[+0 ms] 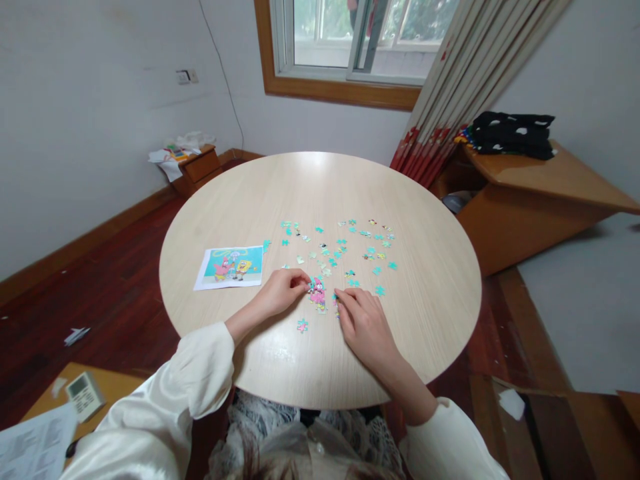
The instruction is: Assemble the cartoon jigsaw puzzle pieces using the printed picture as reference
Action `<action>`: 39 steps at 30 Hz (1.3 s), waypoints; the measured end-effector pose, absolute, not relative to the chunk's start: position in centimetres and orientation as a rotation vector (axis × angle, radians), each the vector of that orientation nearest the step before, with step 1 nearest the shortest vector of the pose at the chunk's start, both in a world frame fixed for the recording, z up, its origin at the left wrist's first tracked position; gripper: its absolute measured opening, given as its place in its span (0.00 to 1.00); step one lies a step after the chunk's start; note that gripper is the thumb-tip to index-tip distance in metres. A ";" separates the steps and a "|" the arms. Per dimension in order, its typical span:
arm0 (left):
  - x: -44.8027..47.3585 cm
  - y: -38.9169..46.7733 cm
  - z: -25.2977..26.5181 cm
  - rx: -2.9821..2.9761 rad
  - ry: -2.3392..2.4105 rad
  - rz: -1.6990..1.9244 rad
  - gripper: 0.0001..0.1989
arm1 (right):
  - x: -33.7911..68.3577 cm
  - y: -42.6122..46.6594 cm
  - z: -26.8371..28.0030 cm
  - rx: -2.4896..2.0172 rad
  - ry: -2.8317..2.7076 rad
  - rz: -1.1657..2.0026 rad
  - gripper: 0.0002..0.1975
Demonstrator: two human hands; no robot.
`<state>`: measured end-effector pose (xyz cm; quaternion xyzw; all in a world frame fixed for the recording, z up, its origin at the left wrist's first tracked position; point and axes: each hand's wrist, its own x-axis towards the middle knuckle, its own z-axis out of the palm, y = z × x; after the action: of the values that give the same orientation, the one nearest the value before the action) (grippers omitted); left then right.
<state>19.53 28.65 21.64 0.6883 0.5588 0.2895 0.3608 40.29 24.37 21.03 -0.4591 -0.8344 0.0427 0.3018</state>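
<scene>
A small joined cluster of jigsaw pieces [318,293], showing a pink cartoon figure, lies on the round table between my hands. My left hand [284,292] is closed in a pinch at the cluster's left edge, with a small puzzle piece at its fingertips. On the other side, my right hand [367,323] rests low over the table, its fingers closed on a puzzle piece [335,301] just right of the cluster and partly hidden by them. One loose pink-and-teal piece [303,326] lies nearer to me. Many loose pieces [342,250] are scattered beyond my hands.
A printed reference picture [233,268] with cartoon figures lies left of the pieces on the round wooden table [430,267]. A desk [545,180] with dark cloth [515,135] stands at the right, below the curtain [465,87]. A calculator-like device [85,397] sits at lower left.
</scene>
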 end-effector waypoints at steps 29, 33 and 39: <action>19.9 28.4 22.7 1.771 1.477 0.653 0.06 | 40.2 24.3 21.0 -1.216 -2.225 0.095 0.14; 19.9 28.5 22.6 1.770 1.490 0.648 0.06 | 40.1 24.3 21.1 -1.218 -2.224 0.093 0.13; 20.0 28.5 22.8 1.790 1.505 0.616 0.07 | 40.1 24.3 21.1 -1.209 -2.227 0.088 0.13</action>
<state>19.99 28.47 22.81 0.6924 0.5821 0.2381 0.3536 40.07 24.32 21.14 -0.4553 -0.8382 0.0330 0.2984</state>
